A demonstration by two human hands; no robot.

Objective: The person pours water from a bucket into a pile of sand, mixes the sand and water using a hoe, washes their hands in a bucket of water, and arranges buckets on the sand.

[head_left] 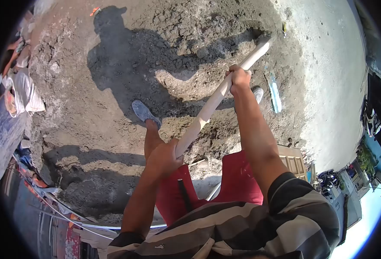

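Right arm stretched forward, right hand (pixel 239 79) wrapped around pale wooden pole (pixel 213 103); left hand (pixel 165 157) closed around near end, beside thigh. Pole slants across, far end at churned soil (pixel 199 32). Shoes (pixel 145 113) either side; blue wrapper (pixel 274 93) right of pole.
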